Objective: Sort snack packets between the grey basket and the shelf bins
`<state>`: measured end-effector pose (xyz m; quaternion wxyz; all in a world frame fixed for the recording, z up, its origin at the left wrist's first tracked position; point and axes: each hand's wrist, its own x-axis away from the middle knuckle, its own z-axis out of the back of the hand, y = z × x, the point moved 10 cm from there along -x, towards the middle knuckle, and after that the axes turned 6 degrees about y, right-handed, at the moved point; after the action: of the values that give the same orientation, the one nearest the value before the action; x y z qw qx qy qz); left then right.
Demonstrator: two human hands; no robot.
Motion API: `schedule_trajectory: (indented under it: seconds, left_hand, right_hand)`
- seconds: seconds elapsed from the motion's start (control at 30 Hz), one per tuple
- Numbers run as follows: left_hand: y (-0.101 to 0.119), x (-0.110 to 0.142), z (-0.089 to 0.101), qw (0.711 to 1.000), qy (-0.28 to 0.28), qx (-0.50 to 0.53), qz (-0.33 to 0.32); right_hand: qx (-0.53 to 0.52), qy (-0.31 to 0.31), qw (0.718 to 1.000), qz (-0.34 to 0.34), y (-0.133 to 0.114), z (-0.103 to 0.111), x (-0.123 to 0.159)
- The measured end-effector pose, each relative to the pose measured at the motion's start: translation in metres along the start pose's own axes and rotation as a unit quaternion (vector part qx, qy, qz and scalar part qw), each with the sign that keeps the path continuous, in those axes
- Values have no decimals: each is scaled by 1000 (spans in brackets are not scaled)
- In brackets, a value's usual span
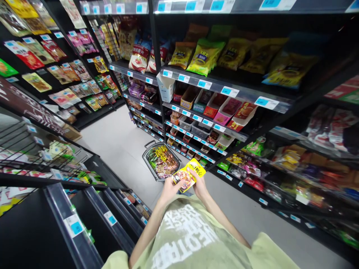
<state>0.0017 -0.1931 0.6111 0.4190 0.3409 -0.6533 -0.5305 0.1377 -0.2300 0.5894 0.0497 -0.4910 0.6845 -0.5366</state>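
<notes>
Both hands on the yellow snack packet (189, 175) now: the left hand (170, 189) has its grip closed on the lower left end, thumb across the front, and the right hand (199, 184) grips the right edge. Fingers behind the packet are out of sight, and the small print can't be read. Just beyond, the filled shopping basket (162, 160) sits on the floor (117, 130), its near edge partly covered by packet and hands. The far right shelves (322, 149) are blurred, cut off by the frame.
</notes>
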Motion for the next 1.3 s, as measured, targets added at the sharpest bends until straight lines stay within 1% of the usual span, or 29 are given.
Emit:
schedule_trajectory:
  seconds: [0.07, 0.13, 0.23, 0.3, 0.33, 0.4, 0.5, 0.6, 0.67, 0.77, 0.83, 1.0, 1.13, 1.3]
  left_hand:
    - [0, 0, 0, 1000, 2, -9, -2]
    - [0, -1, 3, 1000, 14, -14, 0]
    - [-2, -4, 12, 998, 57, 14, 9]
    - [-5, -6, 20, 994, 97, 47, 16]
    - [-7, -6, 24, 991, 118, 62, 21]
    - [-12, -7, 28, 986, 144, 83, 32]
    - [-14, -8, 30, 983, 160, 86, 34]
    - [-8, -7, 40, 975, 205, 82, 1]
    - [-6, -7, 45, 971, 221, 86, -9]
    - [-7, -8, 49, 970, 226, 89, -4]
    - [-7, -8, 50, 969, 230, 89, -3]
    - [-8, -7, 47, 971, 222, 91, -2]
    - [-9, -5, 50, 966, 242, 90, 4]
    - [-10, -4, 49, 964, 245, 105, 5]
  right_hand:
    - [-8, 2, 1000, 4, 0, 0, 1]
    - [-3, -10, 1000, 7, 0, -1, 1]
    - [60, -77, 995, 16, 2, -11, 3]
    - [116, -126, 985, 37, 2, -20, 6]
    - [137, -143, 979, 50, 1, -24, 8]
    - [163, -157, 971, 71, -1, -28, 10]
    - [172, -153, 970, 82, -3, -28, 10]
    - [160, -137, 975, 73, -2, -23, 6]
    - [151, -128, 978, 58, 1, -19, 4]
    - [145, -127, 980, 46, 5, -15, 3]
    - [147, -129, 979, 50, 5, -14, 3]
    - [162, -138, 975, 68, 1, -15, 5]
    - [149, -136, 979, 42, 3, -14, 5]
    - [137, -124, 983, 25, 5, -11, 4]
